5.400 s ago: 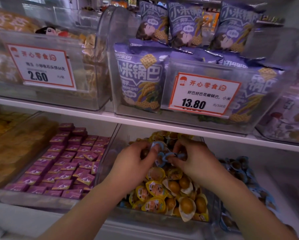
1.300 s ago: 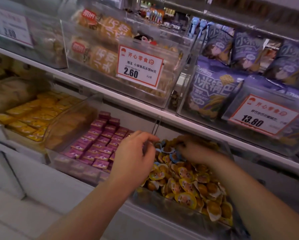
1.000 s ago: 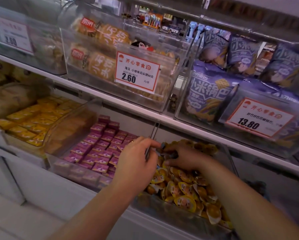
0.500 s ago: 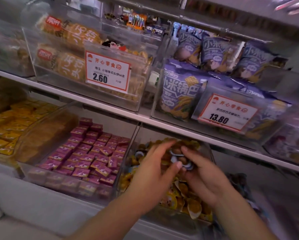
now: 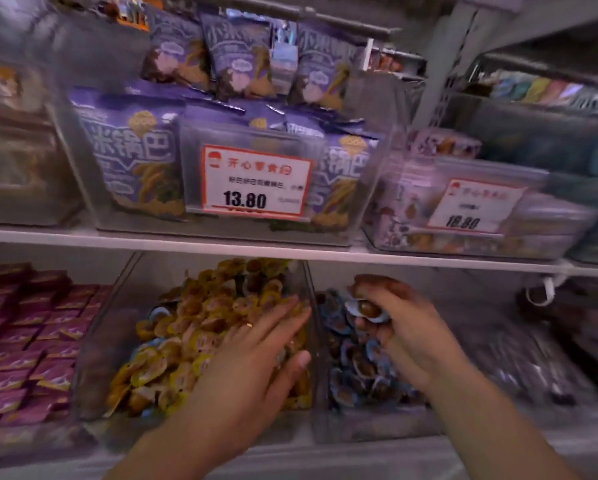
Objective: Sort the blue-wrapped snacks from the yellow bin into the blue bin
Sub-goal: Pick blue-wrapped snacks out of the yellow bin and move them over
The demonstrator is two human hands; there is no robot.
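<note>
Resting left hand [image 5: 252,362] flat, fingers straight, on yellow-wrapped snacks [image 5: 186,327]; clutching blue-wrapped snacks [image 5: 367,308] with curled right hand [image 5: 399,327] over blue bin [image 5: 370,426].

Yellow-wrapped snacks [image 5: 200,327] with brown centres fill the lower middle; blue-wrapped snacks [image 5: 346,362], brown inside, lie just right. Magenta packets [image 5: 24,341] sit lower left. Purple bags [image 5: 131,150] with white lettering stand above, behind a white price tag [image 5: 256,181] edged red with black figures.

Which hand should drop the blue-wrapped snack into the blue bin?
Right. The right hand already grips a blue-wrapped snack over the blue bin. The left hand lies flat on the yellow bin's snacks.
</note>
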